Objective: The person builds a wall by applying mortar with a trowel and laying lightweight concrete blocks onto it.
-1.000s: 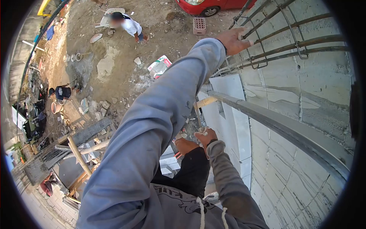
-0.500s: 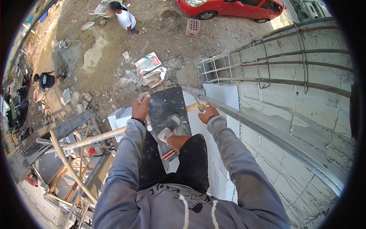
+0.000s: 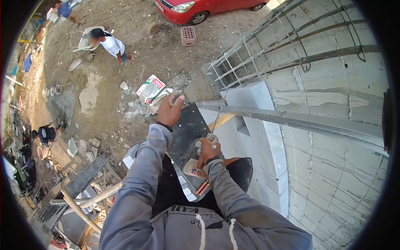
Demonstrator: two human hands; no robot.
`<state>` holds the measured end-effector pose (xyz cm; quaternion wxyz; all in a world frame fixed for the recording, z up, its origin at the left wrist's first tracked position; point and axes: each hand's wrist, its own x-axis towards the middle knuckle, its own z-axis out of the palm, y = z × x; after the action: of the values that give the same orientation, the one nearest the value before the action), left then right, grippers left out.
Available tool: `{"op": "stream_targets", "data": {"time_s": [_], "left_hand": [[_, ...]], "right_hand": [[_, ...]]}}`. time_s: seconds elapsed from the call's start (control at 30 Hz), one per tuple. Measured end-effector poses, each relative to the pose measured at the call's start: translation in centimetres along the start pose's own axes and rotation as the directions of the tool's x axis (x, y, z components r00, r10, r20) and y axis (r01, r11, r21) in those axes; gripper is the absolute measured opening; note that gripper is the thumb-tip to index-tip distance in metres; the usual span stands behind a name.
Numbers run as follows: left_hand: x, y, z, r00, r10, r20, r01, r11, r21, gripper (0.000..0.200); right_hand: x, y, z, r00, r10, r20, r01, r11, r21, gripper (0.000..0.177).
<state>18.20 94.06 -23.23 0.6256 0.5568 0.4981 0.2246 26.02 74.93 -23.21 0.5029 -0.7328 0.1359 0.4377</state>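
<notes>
My left hand point(image 3: 170, 109) is raised over the ground beyond the dark board, with its fingers loosely bent and a little apart. Grey dust coats its fingertips, and nothing shows in it. Lower down, over my foot, my right hand point(image 3: 208, 151) is closed around the handle of what looks like a trowel point(image 3: 219, 111). The trowel's thin blade is seen nearly edge-on and points up and away, towards the metal bar point(image 3: 300, 118). Beneath my hands lies the black speckled board point(image 3: 187, 131), on which my shoe point(image 3: 191, 167) stands. White blocks point(image 3: 254, 106) rise to the right.
A block wall point(image 3: 325, 166) runs along the right, with a rebar cage point(image 3: 266, 58) above it. Bamboo poles point(image 3: 79, 208) cross at lower left. On the ground below are a cement bag point(image 3: 151, 88), a crate point(image 3: 188, 36), a red car point(image 3: 208, 10) and several people.
My right hand has moved left and towards my body with the trowel, away from the metal bar. My left hand has shifted slightly right and up. The view has turned.
</notes>
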Motion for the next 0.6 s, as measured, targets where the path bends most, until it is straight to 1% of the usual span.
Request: {"op": "stream_targets", "data": {"time_s": [0.03, 0.07, 0.1, 0.13, 0.17, 0.2, 0.27, 0.3, 0.37, 0.4, 0.43, 0.47, 0.5, 0.53, 0.57, 0.6], "left_hand": [[1.9, 0.2, 0.7, 0.992, 0.127, 0.011, -0.127, 0.989, 0.073, 0.041], [3.9, 0.5, 1.4, 0.967, 0.253, 0.033, -0.255, 0.956, 0.144, 0.042], [5.9, 1.0, 2.3, 0.939, 0.337, 0.066, -0.343, 0.919, 0.192, 0.044], [7.5, 1.7, 3.3, 0.905, 0.413, 0.100, -0.425, 0.875, 0.234, 0.046], [8.7, 3.1, 4.3, 0.866, 0.483, 0.132, -0.501, 0.838, 0.217, 0.049], [9.8, 4.8, 5.2, 0.820, 0.551, 0.154, -0.572, 0.796, 0.198, 0.052], [11.9, 7.9, 7.1, 0.720, 0.673, 0.168, -0.692, 0.681, 0.238, 0.062], [13.1, 9.1, 8.2, 0.697, 0.696, 0.173, -0.716, 0.662, 0.222, 0.068], [15.3, 11.4, 10.5, 0.640, 0.743, 0.195, -0.767, 0.609, 0.201, 0.077], [16.1, 12.3, 11.6, 0.608, 0.762, 0.223, -0.793, 0.575, 0.201, 0.081], [16.6, 13.1, 12.7, 0.604, 0.763, 0.230, -0.797, 0.571, 0.198, 0.081], [16.9, 13.9, 13.8, 0.594, 0.759, 0.266, -0.804, 0.574, 0.157, 0.078], [17.3, 14.6, 14.6, 0.585, 0.755, 0.296, -0.806, 0.581, 0.112, 0.075], [17.8, 15.6, 15.0, 0.584, 0.759, 0.289, -0.807, 0.582, 0.103, 0.075], [18.2, 16.5, 15.3, 0.467, 0.791, 0.396, -0.851, 0.524, -0.043, 0.070], [18.9, 16.9, 15.9, 0.329, 0.812, 0.482, -0.864, 0.465, -0.195, 0.069]], "right_hand": [[1.2, 1.4, 0.5, 0.997, -0.070, -0.023, 0.071, 0.996, 0.049, 0.021], [2.6, 2.5, 0.9, 0.996, -0.081, -0.035, 0.083, 0.994, 0.078, 0.021], [4.0, 3.6, 1.5, 0.970, -0.224, -0.090, 0.230, 0.970, 0.072, 0.022], [5.1, 4.6, 1.9, 0.923, -0.357, -0.147, 0.367, 0.929, 0.050, 0.022], [5.9, 4.3, 2.4, 0.923, -0.335, -0.187, 0.333, 0.942, -0.047, 0.024], [6.6, 4.0, 2.8, 0.917, -0.348, -0.193, 0.348, 0.937, -0.036, 0.024], [7.4, 4.2, 3.5, 0.948, -0.275, -0.161, 0.285, 0.958, 0.041, 0.033], [7.7, 4.8, 4.0, 0.944, -0.282, -0.170, 0.295, 0.954, 0.055, 0.033], [8.5, 6.1, 4.5, 0.869, -0.445, -0.215, 0.452, 0.892, -0.019, 0.033], [9.0, 6.3, 4.4, 0.867, -0.447, -0.219, 0.455, 0.890, -0.017, 0.033], [9.5, 6.6, 4.4, 0.831, -0.497, -0.251, 0.475, 0.868, -0.145, 0.034], [10.1, 6.8, 4.5, 0.790, -0.548, -0.274, 0.483, 0.832, -0.274, 0.035], [11.0, 6.9, 4.5, 0.778, -0.548, -0.306, 0.466, 0.831, -0.304, 0.038], [11.7, 6.5, 4.7, 0.772, -0.556, -0.307, 0.470, 0.826, -0.312, 0.038], [12.2, 6.2, 4.9, 0.778, -0.543, -0.317, 0.503, 0.840, -0.206, 0.038], [12.7, 5.8, 5.2, 0.784, -0.528, -0.326, 0.529, 0.843, -0.096, 0.038]]}}
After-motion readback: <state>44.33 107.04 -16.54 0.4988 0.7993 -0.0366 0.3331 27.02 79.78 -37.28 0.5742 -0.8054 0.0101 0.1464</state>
